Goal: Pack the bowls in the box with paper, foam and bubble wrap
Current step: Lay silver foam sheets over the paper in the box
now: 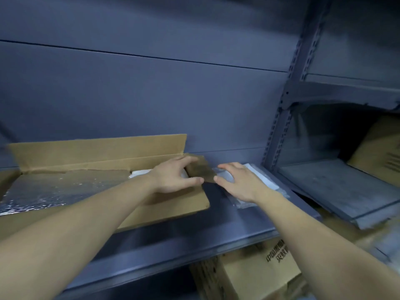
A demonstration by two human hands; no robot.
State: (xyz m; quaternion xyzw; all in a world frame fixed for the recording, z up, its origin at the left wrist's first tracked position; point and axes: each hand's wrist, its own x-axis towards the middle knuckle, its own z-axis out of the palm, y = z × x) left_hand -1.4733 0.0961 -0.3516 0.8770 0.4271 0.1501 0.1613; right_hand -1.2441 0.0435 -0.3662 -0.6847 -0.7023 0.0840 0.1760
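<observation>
As left hand grips box flap, right hand just beside

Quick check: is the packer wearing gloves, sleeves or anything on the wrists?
No. Both forearms are bare to the frame edge, no sleeves showing. The left hand and right hand are ungloved; no watch, band or ring is visible.
</observation>
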